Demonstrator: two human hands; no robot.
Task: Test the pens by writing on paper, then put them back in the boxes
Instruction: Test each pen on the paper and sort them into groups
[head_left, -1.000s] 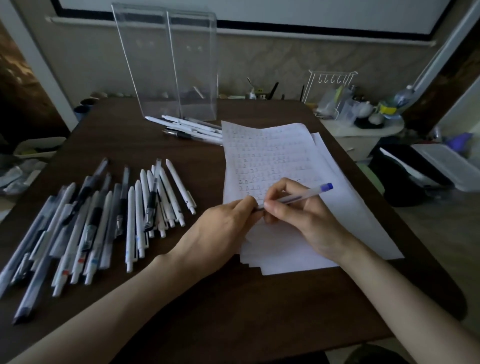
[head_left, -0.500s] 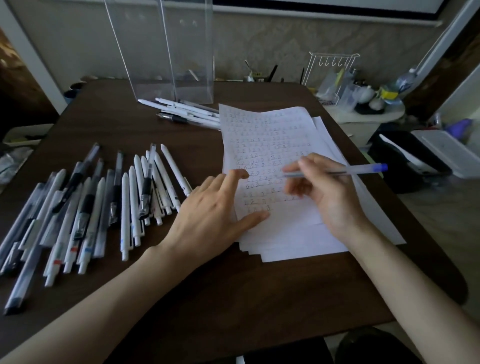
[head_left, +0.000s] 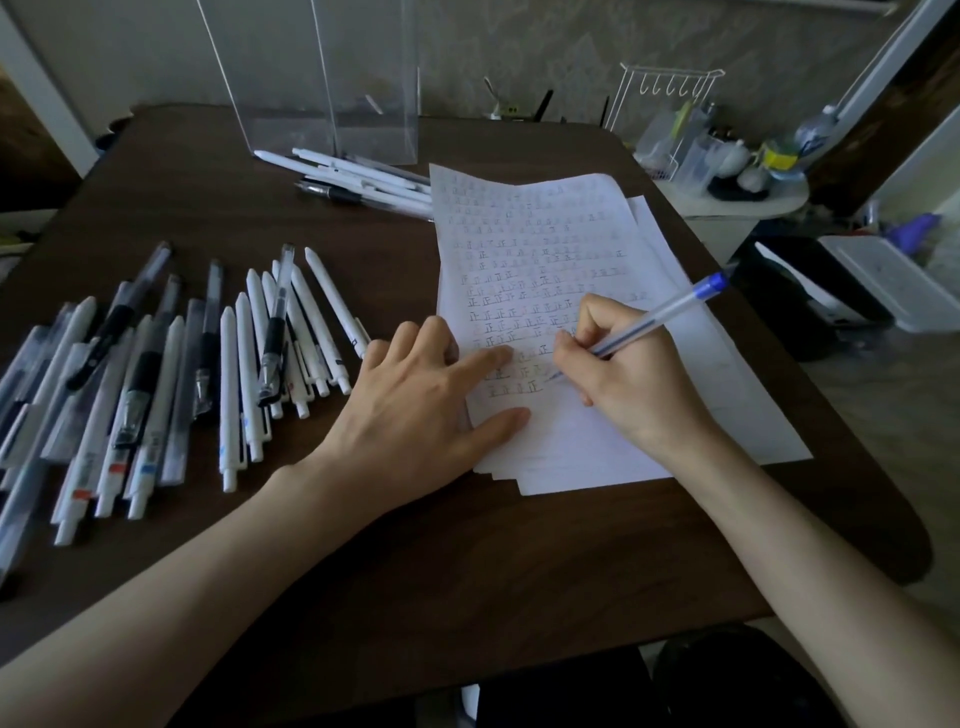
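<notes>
Since it lowered, pen (head_left: 670, 307) touches paper (head_left: 545, 218).

Pens (head_left: 227, 395) lie left of paper (head_left: 519, 218); boxes (head_left: 332, 93), seemingly two, stand behind.

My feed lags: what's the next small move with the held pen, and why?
Probably write a short test mark: the right hand grips the pen, tip on the paper beside the last written row, and the left hand presses it flat.
</notes>
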